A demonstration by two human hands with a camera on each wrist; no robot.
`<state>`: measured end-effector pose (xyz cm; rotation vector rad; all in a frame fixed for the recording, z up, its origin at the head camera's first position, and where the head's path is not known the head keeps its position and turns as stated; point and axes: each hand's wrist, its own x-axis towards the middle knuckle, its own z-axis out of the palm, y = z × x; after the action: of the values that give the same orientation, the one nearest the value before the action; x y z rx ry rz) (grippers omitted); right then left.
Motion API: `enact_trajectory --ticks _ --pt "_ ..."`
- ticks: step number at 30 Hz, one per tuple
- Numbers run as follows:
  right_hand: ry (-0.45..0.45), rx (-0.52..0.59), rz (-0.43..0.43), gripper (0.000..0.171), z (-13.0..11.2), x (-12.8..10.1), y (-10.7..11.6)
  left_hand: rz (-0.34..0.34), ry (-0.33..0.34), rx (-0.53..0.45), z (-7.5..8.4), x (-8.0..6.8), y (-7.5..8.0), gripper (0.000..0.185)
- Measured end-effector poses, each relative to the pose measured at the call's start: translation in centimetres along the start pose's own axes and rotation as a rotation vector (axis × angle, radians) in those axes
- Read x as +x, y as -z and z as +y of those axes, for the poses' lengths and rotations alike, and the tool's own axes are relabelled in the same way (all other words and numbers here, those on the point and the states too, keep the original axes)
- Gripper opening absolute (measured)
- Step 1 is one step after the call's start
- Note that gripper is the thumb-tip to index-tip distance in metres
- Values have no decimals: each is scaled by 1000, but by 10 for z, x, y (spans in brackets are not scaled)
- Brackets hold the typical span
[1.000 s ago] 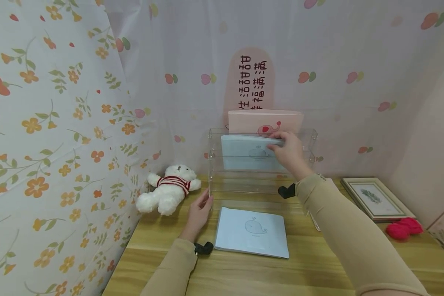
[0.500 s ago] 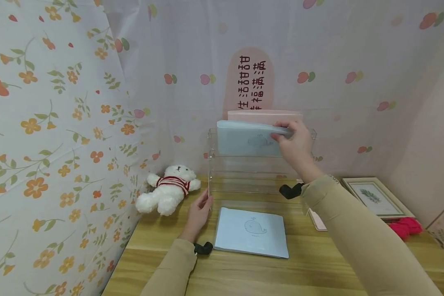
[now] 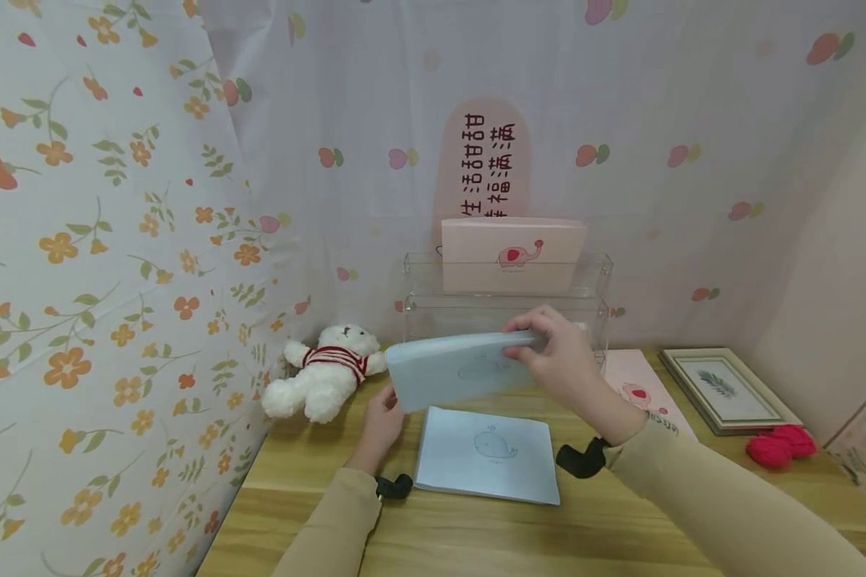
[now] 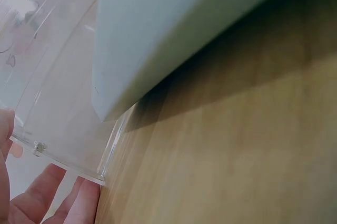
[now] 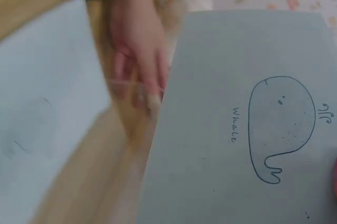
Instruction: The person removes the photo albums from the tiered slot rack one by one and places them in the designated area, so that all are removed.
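My right hand (image 3: 563, 365) pinches a pale blue notebook (image 3: 433, 377) by its upper right edge, thumb in front. The notebook hangs tilted in front of a clear acrylic rack (image 3: 422, 302); its cover, in the right wrist view, bears a whale drawing and the word "Whale". My left hand (image 3: 382, 425) holds the rack's left side panel (image 4: 63, 103), its fingertips partly hidden by the notebook in the head view. Another pale blue whale notebook (image 3: 447, 461) lies flat on the table below. In the rack's top tier stands a pink elephant notebook (image 3: 469, 256).
A white teddy bear (image 3: 313, 393) in a striped top lies left of the rack. To the right are a flat pink notebook (image 3: 631, 369), a picture frame (image 3: 722, 389) and a red bundle (image 3: 781, 446) on the wooden table (image 3: 462, 537). A patterned curtain (image 3: 361, 96) hangs behind.
My right hand has lifted the blue notebook up out of the rack, then brought it forward and down to the left. The pink elephant notebook behind is uncovered. My left hand stays at the rack.
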<state>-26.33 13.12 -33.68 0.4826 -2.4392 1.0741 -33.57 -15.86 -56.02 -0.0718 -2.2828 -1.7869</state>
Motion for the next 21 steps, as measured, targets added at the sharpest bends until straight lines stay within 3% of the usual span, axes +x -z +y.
enact_trajectory --ticks 3,10,21 --pt "-27 8 -90 23 3 -23 -8 -2 -27 41 -4 1 -1 37" --pt "-112 34 -272 25 10 -70 -20 -22 8 -35 -2 2 0 50" --pt "-349 175 -517 25 23 -113 -32 -7 23 -14 2 -1 -1 47"
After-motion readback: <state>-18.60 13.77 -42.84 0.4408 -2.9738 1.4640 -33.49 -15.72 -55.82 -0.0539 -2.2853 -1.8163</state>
